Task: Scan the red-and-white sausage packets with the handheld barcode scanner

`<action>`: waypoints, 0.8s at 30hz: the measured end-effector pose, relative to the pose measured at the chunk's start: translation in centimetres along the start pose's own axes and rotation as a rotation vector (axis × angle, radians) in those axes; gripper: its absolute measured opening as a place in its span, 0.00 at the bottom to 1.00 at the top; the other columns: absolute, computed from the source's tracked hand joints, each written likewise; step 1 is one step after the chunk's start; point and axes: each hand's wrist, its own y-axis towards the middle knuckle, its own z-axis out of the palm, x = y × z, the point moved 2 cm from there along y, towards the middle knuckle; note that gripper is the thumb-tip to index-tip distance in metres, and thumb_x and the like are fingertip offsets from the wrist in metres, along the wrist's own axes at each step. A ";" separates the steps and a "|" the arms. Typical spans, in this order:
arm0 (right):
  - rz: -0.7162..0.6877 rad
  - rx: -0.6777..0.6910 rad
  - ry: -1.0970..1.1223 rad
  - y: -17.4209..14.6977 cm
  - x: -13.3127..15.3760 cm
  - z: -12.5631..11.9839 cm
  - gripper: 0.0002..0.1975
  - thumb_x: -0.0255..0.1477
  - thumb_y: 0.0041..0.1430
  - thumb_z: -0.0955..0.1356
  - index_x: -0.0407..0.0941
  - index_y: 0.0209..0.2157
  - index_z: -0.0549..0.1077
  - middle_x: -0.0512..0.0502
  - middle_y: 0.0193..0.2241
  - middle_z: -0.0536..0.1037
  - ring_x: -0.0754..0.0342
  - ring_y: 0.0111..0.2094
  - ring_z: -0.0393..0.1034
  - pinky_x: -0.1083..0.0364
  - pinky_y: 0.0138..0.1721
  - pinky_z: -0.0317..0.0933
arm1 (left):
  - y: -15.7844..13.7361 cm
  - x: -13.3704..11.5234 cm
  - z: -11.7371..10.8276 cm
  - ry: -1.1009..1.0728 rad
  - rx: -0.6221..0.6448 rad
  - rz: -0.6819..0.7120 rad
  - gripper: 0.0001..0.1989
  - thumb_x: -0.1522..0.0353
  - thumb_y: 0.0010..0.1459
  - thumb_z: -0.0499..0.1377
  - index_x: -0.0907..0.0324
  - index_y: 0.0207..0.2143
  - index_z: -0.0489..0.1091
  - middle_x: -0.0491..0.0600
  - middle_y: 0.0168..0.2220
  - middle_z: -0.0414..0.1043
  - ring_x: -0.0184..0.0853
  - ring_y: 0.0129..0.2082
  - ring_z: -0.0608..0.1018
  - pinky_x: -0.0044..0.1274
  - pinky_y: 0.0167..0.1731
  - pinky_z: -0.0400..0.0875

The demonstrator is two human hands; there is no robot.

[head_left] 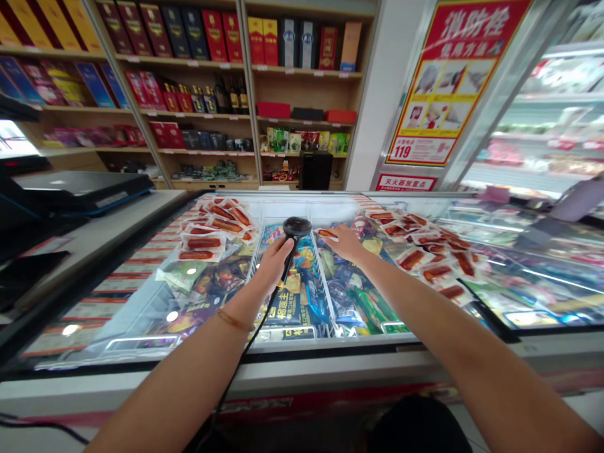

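My left hand (276, 261) is wrapped round the handle of a black corded barcode scanner (297, 226), its round head pointing away from me over the chest freezer. In my right hand (346, 244) is a packaged sausage (326, 234), gripped by its right end just right of the scanner head. A group of packaged sausages (202, 242) lies on the glass to the left. More packaged sausages (436, 272) are spread loosely on the right-hand glass. The scanner's black cord (255, 333) runs down along my left forearm.
Below my hands, the chest freezer (330, 345) holds colourful frozen packs between white wire dividers (325, 283). A counter with a flat black device (85, 189) stands at the left. Shelves of boxed bottles (189, 63) line the back; a refrigerated display (542, 145) is at right.
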 end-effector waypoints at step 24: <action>0.134 -0.355 0.512 -2.3 -0.5 -2.4 0.18 0.30 0.56 0.65 0.44 0.48 0.72 0.42 0.48 0.75 0.47 0.49 0.68 0.49 0.53 0.60 | -1.5 -0.7 1.0 -0.060 0.130 -0.027 0.26 0.48 0.45 0.64 0.59 0.36 0.67 0.47 0.28 0.72 0.27 0.19 0.69 0.19 0.13 0.61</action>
